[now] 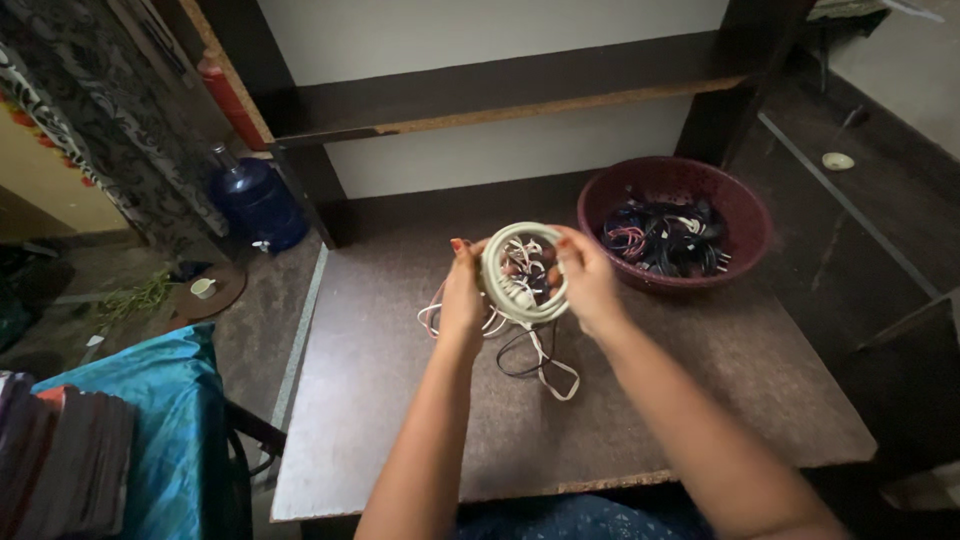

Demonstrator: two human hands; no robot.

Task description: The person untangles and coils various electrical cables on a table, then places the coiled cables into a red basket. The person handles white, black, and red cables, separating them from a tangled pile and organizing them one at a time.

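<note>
Above the brown table (700, 400), both my hands hold up a coil of white cable (523, 272) wound into a ring. My left hand (462, 295) grips its left side and my right hand (585, 280) its right side. Loose ends of white and dark cable (545, 365) hang from the coil down to the tabletop. A few thin wires cross the middle of the ring.
A dark red round bowl (745, 215) at the table's back right holds a tangle of black, white and red cables (665, 240). A dark shelf (500, 95) runs above. On the floor to the left stand a blue water jug (258, 205) and a blue cloth-covered bundle (150, 430).
</note>
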